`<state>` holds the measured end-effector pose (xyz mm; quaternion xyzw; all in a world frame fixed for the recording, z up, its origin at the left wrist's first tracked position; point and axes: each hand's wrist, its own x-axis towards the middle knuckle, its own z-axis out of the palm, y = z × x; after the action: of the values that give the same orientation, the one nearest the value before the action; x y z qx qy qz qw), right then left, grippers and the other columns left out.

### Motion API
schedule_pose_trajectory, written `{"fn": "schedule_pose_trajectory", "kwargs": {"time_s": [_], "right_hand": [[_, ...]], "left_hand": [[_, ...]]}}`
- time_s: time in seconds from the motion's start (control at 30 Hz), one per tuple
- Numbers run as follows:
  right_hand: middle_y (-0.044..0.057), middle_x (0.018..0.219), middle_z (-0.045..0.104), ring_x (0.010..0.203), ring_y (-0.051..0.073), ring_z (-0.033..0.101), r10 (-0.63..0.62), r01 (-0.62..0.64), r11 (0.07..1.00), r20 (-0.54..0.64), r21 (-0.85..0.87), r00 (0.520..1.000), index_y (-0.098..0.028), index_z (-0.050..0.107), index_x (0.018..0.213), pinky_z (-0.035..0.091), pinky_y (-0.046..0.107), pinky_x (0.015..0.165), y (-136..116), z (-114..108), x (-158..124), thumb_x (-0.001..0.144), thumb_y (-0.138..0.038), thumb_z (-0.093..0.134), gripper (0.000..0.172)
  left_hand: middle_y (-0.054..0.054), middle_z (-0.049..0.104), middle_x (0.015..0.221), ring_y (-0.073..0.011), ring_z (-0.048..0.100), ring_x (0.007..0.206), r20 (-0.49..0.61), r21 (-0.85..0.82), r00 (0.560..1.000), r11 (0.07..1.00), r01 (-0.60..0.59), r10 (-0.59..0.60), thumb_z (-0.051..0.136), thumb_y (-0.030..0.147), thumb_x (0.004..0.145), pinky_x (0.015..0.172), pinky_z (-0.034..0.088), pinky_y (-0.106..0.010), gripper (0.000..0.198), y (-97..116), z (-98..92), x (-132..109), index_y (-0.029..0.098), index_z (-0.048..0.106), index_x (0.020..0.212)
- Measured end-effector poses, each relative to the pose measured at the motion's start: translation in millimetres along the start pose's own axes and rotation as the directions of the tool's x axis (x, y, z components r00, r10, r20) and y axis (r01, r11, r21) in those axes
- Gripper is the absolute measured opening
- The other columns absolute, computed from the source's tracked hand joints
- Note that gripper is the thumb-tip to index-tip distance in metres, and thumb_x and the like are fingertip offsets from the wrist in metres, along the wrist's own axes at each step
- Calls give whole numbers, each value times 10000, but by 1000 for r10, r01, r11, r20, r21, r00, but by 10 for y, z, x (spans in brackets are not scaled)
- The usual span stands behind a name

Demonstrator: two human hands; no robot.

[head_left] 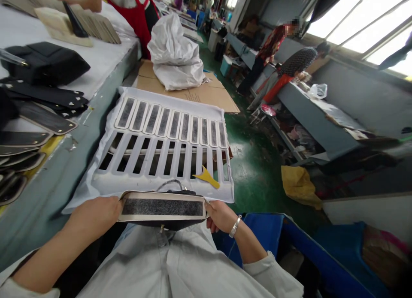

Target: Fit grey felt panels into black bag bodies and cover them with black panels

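At my waist I hold a long, pale-edged panel with a dark grey strip along its middle. It lies against a black bag-like piece, mostly hidden beneath it. My left hand is closed on the panel's left end, and my right hand, a bracelet at its wrist, is closed on the right end. Just beyond, a white cloth-covered slotted rack carries a row of similar panels along its far side. A yellow forked tool rests on the rack near its front right corner.
On the left, a worktable bears dark strap-like pieces and a black bag. A white sack sits on cardboard behind the rack. Blue bins stand at my right. Other people work farther off.
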<state>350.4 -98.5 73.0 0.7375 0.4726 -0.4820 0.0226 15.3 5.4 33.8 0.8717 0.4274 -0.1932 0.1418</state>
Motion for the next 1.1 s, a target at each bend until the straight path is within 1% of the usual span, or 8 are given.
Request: {"fn": "schedule_pose_trajectory", "kwargs": {"time_s": [0.2,0.57,0.63,0.8,0.87,0.93,1.03,1.1], "right_hand": [[110,805,704,743,227,679,-258,74,868,-320,-491,912,-155,520,1112,417,278,620,-77,7,-57,957,-354,334,314],[85,822,677,739,184,651,-354,199,790,-168,-579,920,-145,587,893,374,272,618,-34,-65,104,962,-181,268,328],[87,821,677,750,184,650,-338,191,810,-175,-554,925,-145,591,890,374,273,626,-43,-68,100,966,-192,269,334],[101,799,685,763,190,652,-269,146,889,-235,-435,934,-149,576,820,384,275,653,-58,-53,108,973,-237,266,357],[108,779,687,764,203,658,-241,118,904,-262,-411,934,-153,571,793,383,280,652,-59,-46,99,979,-280,251,391],[108,768,691,773,226,667,-224,90,900,-275,-427,935,-161,580,824,379,291,641,-72,-39,77,983,-336,236,418],[97,769,700,760,251,679,-215,41,869,-302,-493,929,-188,569,1061,364,301,607,-119,-38,48,979,-389,243,391],[90,761,702,741,249,681,-217,22,844,-304,-536,928,-204,547,1112,355,297,589,-152,-46,51,978,-372,248,368]], "left_hand": [[-197,686,830,-349,671,785,-11,55,989,988,145,-145,253,126,891,680,503,-471,399,134,-168,-45,74,648,893],[-174,688,805,-289,658,810,-54,-301,973,933,199,-225,228,274,927,767,475,-418,430,162,-204,-129,125,602,776],[-107,685,739,-220,658,728,13,-528,967,820,222,-253,130,417,945,695,503,-329,560,103,-165,-170,157,585,748],[-69,674,720,-195,630,645,177,-937,930,234,260,-322,196,642,859,566,506,-284,660,17,-37,-239,145,624,789],[-54,653,661,-189,617,614,130,-927,931,291,236,-342,209,626,868,555,490,-278,627,31,-34,-240,162,604,722],[-35,624,597,-179,599,585,36,-832,939,510,217,-341,245,557,893,563,462,-273,544,58,-71,-226,186,547,633],[-41,638,607,-182,606,634,-80,-494,955,843,211,-285,297,374,912,620,413,-281,421,89,-159,-181,190,526,611],[-73,678,685,-194,626,700,-84,-317,957,918,237,-277,290,285,907,646,395,-291,391,100,-204,-146,178,563,649]]}}
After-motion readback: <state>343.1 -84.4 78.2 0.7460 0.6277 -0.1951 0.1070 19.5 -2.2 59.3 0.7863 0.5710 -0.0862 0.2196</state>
